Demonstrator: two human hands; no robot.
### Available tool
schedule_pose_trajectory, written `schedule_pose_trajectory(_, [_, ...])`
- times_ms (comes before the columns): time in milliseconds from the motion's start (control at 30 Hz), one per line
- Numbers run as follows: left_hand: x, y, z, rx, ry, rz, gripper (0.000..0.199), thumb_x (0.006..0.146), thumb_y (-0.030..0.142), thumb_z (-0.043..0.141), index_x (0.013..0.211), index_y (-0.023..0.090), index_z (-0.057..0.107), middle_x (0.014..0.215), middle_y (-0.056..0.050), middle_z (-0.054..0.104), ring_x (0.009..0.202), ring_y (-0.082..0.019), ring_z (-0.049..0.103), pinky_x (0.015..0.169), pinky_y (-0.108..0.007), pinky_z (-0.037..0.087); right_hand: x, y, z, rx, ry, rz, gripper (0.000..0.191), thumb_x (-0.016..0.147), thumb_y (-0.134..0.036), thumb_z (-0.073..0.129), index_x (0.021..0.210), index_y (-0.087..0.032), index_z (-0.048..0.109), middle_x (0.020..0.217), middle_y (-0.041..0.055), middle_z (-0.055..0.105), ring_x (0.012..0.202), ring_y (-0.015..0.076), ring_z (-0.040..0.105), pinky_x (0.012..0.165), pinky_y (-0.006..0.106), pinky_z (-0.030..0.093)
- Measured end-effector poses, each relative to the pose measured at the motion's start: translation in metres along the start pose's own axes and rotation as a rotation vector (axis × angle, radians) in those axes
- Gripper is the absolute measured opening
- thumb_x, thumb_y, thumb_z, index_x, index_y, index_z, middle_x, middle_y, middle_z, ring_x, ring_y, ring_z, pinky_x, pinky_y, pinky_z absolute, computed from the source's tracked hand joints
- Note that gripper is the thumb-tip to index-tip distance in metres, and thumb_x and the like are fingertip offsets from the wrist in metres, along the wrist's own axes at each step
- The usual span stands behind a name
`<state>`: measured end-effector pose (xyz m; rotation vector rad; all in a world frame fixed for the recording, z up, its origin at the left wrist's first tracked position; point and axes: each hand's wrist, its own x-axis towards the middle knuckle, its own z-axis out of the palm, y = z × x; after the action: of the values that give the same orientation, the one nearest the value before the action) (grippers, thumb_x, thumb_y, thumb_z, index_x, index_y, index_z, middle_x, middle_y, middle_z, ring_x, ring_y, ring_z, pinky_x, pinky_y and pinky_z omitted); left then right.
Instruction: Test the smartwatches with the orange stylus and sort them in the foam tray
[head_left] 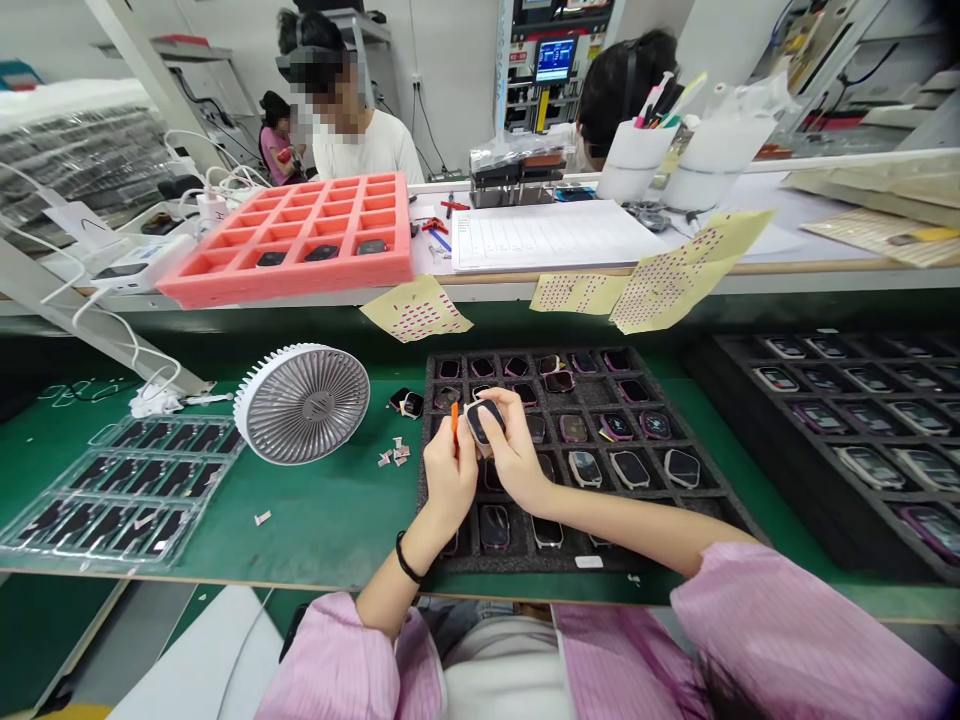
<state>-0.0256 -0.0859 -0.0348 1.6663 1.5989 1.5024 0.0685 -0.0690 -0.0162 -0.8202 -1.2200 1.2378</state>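
Observation:
My right hand is closed on a smartwatch case with a dark screen and a light frame, the fingers along its edge. Beside it, my left hand pinches a thin orange tool, upright against the watch's left side; its exact kind is unclear. Part of the watch's underside is hidden by the fingers. Both hands are above a black foam tray, whose compartments hold several watch cases, some purple-framed, some silver.
A white fan stands to the left, near small paper scraps and a clear plastic tray of black parts. Two loose watches lie beside the foam. Another black tray is at right. A red foam tray sits on the shelf.

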Motion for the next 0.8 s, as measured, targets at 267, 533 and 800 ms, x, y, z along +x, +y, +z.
schedule_pose_trajectory(267, [-0.001, -0.057, -0.077, 0.365, -0.050, -0.169, 0.030, 0.093, 0.033, 0.041, 0.065, 0.021, 0.040, 0.051, 0.004, 0.041, 0.045, -0.012, 0.038, 0.050, -0.023, 0.027, 0.065, 0.036, -0.157, -0.570, 0.358, -0.139, 0.036, 0.083, -0.053, 0.057, 0.103, -0.024, 0.051, 0.089, 0.0032, 0.057, 0.071, 0.0178, 0.057, 0.064, 0.032, 0.050])
schedule_pose_trajectory(533, [-0.012, -0.086, -0.088, 0.595, -0.212, -0.341, 0.029, 0.095, 0.031, 0.039, 0.071, 0.020, 0.050, 0.059, -0.002, 0.057, 0.055, -0.017, 0.055, 0.056, -0.023, 0.031, 0.077, 0.064, -0.235, -0.807, 0.189, -0.031, 0.049, 0.071, -0.067, 0.060, 0.087, -0.020, 0.061, 0.081, 0.0081, 0.066, 0.074, 0.0237, 0.064, 0.073, 0.041, 0.053])
schedule_pose_trajectory(800, [-0.007, -0.088, -0.085, 0.692, -0.364, -0.409, 0.029, 0.098, 0.030, 0.037, 0.076, 0.019, 0.052, 0.072, -0.007, 0.066, 0.071, -0.023, 0.065, 0.057, -0.024, 0.028, 0.094, 0.050, -0.227, -1.067, 0.003, -0.140, 0.050, 0.072, -0.067, 0.061, 0.084, -0.020, 0.071, 0.091, 0.0143, 0.063, 0.097, 0.0340, 0.058, 0.092, 0.054, 0.043])
